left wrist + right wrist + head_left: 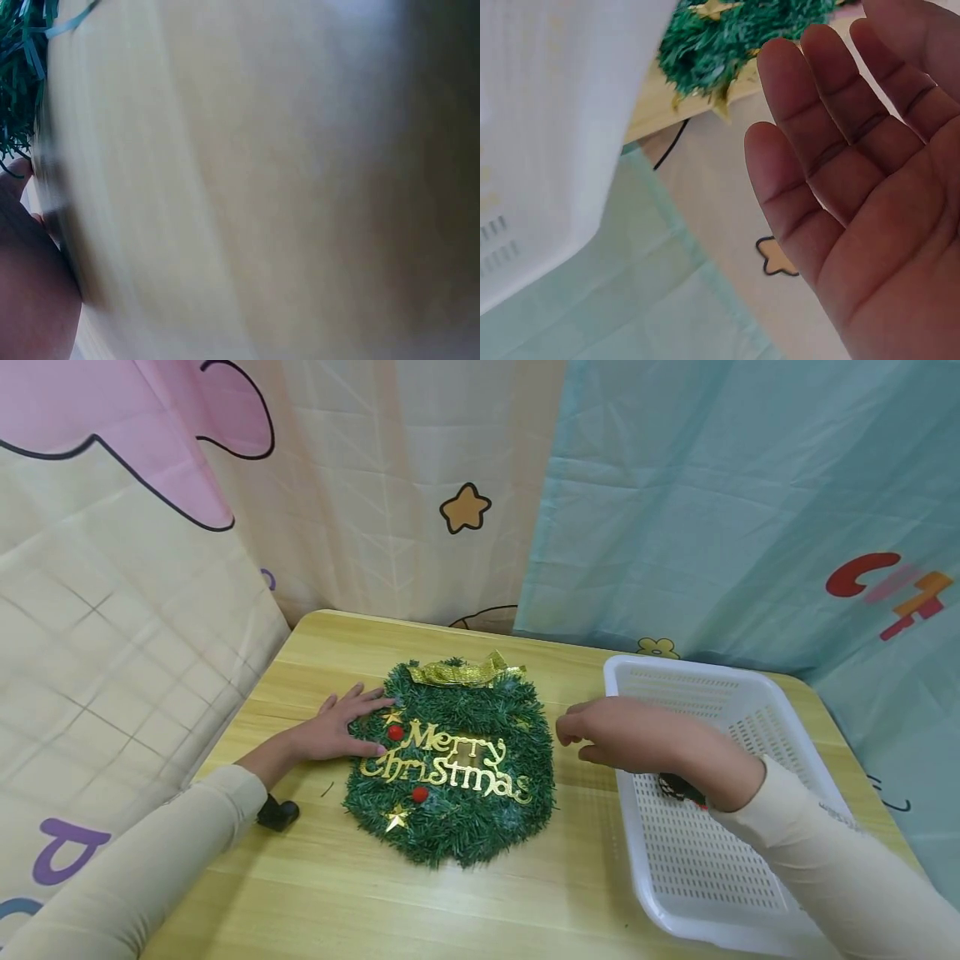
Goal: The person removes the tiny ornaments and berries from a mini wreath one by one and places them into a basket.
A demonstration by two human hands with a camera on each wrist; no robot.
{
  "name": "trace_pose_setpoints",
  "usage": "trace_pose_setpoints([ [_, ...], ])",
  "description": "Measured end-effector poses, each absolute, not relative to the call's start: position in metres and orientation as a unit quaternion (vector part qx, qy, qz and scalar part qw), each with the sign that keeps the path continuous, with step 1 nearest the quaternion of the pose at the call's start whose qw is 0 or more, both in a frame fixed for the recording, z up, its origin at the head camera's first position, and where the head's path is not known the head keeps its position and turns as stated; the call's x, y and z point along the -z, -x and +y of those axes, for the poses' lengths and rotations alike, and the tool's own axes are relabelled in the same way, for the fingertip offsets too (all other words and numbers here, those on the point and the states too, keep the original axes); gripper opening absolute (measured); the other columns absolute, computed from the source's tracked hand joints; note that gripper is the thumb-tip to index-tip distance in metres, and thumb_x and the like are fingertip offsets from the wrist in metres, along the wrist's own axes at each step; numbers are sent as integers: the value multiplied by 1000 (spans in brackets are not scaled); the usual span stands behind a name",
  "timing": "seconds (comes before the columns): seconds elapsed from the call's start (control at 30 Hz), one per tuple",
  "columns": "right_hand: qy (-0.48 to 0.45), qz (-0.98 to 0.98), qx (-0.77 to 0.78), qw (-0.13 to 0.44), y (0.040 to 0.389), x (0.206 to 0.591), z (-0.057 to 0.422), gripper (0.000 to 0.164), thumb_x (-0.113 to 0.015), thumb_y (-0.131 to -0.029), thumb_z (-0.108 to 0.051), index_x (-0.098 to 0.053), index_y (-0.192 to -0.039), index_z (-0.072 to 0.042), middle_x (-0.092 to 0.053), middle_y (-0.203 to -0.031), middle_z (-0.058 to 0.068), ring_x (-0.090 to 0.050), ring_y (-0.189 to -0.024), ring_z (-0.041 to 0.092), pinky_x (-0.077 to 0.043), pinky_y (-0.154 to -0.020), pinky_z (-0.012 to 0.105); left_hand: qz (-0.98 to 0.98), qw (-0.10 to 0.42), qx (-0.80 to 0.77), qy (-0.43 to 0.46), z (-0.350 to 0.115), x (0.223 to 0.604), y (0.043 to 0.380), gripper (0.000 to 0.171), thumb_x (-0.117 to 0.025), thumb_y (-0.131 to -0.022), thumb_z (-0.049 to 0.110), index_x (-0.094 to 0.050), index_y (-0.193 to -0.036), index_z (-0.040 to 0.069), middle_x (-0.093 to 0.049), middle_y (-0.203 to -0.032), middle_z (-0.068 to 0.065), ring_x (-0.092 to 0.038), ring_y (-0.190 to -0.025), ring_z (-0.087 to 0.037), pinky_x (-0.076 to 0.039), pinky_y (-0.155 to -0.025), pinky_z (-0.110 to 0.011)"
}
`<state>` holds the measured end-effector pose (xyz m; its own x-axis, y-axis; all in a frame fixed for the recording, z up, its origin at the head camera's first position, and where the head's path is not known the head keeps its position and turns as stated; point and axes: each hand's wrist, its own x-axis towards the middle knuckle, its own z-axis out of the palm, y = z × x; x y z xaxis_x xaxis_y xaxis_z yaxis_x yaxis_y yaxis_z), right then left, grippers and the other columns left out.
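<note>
A green tinsel wreath (450, 831) lies on the wooden table. Gold "Merry Christmas" lettering (468, 774) crosses its middle, and a gold ribbon bow (457, 673) sits at its top. Two red balls and gold stars decorate it. My left hand (337, 727) rests with spread fingers on the wreath's left edge, the thumb near the lettering. To the right of the wreath my right hand (626, 735) hovers over the basket's left rim. In the right wrist view its fingers (791, 82) are loosely bent and hold nothing.
A white perforated plastic basket (637, 877) stands on the right of the table. Inside it lies a dark object with a bit of red (681, 788), partly hidden by my right arm. A small black object (277, 814) shows by my left wrist. Printed curtains (450, 435) hang behind the table.
</note>
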<state>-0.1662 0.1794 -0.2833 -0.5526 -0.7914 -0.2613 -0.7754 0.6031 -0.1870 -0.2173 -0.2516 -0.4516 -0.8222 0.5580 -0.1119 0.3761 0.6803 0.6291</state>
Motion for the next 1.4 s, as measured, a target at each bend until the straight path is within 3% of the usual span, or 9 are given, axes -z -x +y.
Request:
trace_pose_setpoints([
  [0.2,482,860,20,166,166,290,157,19,-72,-90,-5,-59,-93,-18,-56,-88,-8,-52,-74,10,-46,-65,28,905,150,-305,-257,-251,450,217,86,-72,-87,51,-32,-157,24,-14,-165,-11,8,-149,-39,12,-111,-65],
  [0.37,499,848,18,177,167,298,137,19,-71,-90,-4,-60,-93,-18,-65,-98,-3,-61,-86,14,-52,-72,32,906,147,-302,-258,-252,452,218,86,-72,-87,52,-31,-157,24,-14,-165,-11,8,-149,-40,12,-111,-66],
  [0.47,513,840,11,179,167,304,124,17,-71,-90,-5,-60,-93,-17,-65,-96,-3,-61,-84,15,-52,-72,32,906,142,-301,-261,-253,453,219,86,-72,-87,52,-32,-157,23,-14,-165,-12,7,-149,-41,11,-111,-67],
  [0.8,547,816,-27,187,160,321,83,18,-71,-92,-11,-66,-108,-15,-67,-111,-2,-64,-93,13,-53,-76,28,905,145,-305,-258,-252,452,216,85,-72,-87,52,-33,-157,22,-15,-164,-13,7,-149,-41,11,-111,-66],
  [1.4,571,799,-26,186,165,345,36,18,-69,-95,-15,-67,-113,-19,-66,-114,-6,-62,-95,9,-51,-79,25,903,145,-311,-258,-252,453,218,84,-73,-87,50,-33,-157,24,-15,-164,-13,6,-149,-41,12,-111,-67],
])
